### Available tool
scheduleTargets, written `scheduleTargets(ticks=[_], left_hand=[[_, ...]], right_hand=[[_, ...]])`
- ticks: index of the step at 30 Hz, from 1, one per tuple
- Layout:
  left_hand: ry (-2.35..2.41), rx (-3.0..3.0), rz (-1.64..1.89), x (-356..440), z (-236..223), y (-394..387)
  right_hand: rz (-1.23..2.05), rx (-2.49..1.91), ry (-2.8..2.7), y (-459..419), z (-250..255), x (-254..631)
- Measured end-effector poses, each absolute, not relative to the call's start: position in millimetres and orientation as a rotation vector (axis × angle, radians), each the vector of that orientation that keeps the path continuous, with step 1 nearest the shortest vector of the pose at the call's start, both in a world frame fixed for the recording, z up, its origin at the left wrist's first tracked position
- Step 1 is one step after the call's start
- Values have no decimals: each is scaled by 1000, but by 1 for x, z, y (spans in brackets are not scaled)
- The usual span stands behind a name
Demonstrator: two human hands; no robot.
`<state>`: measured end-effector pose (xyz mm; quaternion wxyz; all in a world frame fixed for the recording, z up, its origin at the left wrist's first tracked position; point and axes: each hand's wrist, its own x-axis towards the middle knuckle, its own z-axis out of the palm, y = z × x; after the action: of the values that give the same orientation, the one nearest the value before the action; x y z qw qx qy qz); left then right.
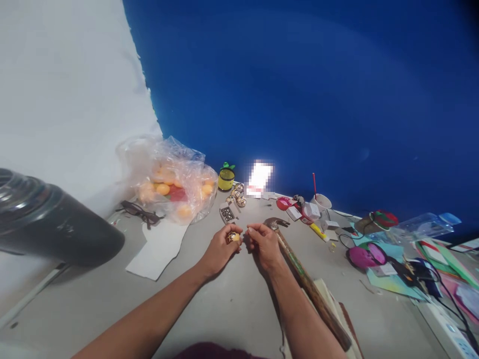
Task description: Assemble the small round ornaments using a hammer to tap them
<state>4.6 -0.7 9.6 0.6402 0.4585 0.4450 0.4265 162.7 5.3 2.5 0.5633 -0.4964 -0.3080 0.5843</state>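
My left hand (220, 249) is closed around a small round gold ball (234, 237) with a dark pattern. Close beside it, my right hand (264, 244) is pinched, thumb against fingers; what it holds, if anything, is too small to make out. Several similar patterned balls (236, 195) lie together beyond my hands. Between them and my left hand sits a small open box (227, 214) of little shiny metal pieces. A claw hammer (303, 274) with a worn wooden handle lies just right of my right hand and passes under that forearm's side.
A plastic bag of orange fruit (175, 184), sunglasses (140, 213) and white paper (157, 252) lie left, near a large dark bottle (56, 219). Behind stand a yellow pot (226, 178) and a bright screen (259, 177). Rightward are a white cup (322, 202), a pink case (366, 255), cables and a power strip (445, 324).
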Motion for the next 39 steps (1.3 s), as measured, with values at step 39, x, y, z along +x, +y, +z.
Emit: scheduleTargets(ticks=[39], left_hand=[[583, 306, 922, -8, 12, 13]], right_hand=[[1488, -1115, -652, 4, 5, 168]])
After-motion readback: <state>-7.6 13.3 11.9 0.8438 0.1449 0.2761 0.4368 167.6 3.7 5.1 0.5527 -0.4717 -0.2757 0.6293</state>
